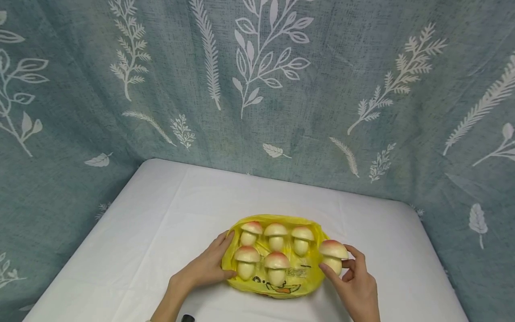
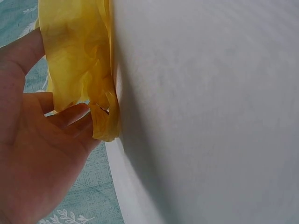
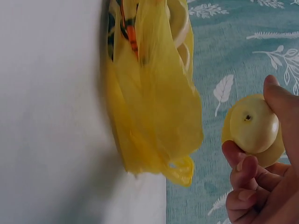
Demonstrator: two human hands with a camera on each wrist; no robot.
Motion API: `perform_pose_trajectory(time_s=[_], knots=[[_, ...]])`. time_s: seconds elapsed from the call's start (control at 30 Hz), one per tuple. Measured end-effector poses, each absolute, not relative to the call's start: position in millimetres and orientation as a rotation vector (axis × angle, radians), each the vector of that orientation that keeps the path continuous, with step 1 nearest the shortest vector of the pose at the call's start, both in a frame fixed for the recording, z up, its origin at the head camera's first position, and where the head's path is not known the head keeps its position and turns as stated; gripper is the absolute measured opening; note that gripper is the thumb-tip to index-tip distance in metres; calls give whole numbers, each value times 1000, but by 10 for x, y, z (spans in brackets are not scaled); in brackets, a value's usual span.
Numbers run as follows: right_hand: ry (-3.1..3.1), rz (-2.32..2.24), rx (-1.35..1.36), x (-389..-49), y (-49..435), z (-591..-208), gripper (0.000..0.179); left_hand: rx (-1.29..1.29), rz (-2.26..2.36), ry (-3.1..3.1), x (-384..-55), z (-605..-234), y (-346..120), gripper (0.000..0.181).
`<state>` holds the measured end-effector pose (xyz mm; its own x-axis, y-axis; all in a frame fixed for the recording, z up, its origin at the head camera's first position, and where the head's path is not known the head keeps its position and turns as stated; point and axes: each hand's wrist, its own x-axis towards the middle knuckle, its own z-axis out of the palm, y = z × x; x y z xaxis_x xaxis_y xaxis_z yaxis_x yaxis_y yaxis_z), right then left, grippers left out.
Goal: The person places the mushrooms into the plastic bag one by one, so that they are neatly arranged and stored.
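Observation:
A yellow plastic bag point(image 1: 297, 286) lies wide open on the white surface, with several toy mushrooms point(image 1: 276, 261) standing in it in two rows. Their stems are cream and their caps blush red on top. At the bag's left end my left hand point(image 1: 209, 264) grips its side between thumb and fingers; crumpled yellow plastic point(image 2: 77, 51) shows there in the left wrist view. Beside the right rim, my right hand point(image 1: 358, 281) pinches another mushroom point(image 1: 332, 255) upright by thumb and fingers. The right wrist view shows the underside of this mushroom's stem point(image 3: 254, 123), marked by a small dark hole.
The white-covered table point(image 1: 193, 192) spreads around the bag. A green-blue curtain point(image 1: 225, 134) with white leaf prints hangs behind it and at both sides. A small black object point(image 1: 187, 318) shows at the bottom edge, near the left forearm.

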<state>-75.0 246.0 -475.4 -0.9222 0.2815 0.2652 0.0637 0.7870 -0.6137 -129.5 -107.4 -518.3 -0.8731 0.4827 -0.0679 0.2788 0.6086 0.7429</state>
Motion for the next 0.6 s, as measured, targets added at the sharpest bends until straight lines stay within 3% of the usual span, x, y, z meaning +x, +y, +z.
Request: perform_pose_trajectory(time_s=[0.6], knots=[[-2759,841,-144,-768,2128,-4953,80,602,1110,2570,-1293,-5178,-1063,101]])
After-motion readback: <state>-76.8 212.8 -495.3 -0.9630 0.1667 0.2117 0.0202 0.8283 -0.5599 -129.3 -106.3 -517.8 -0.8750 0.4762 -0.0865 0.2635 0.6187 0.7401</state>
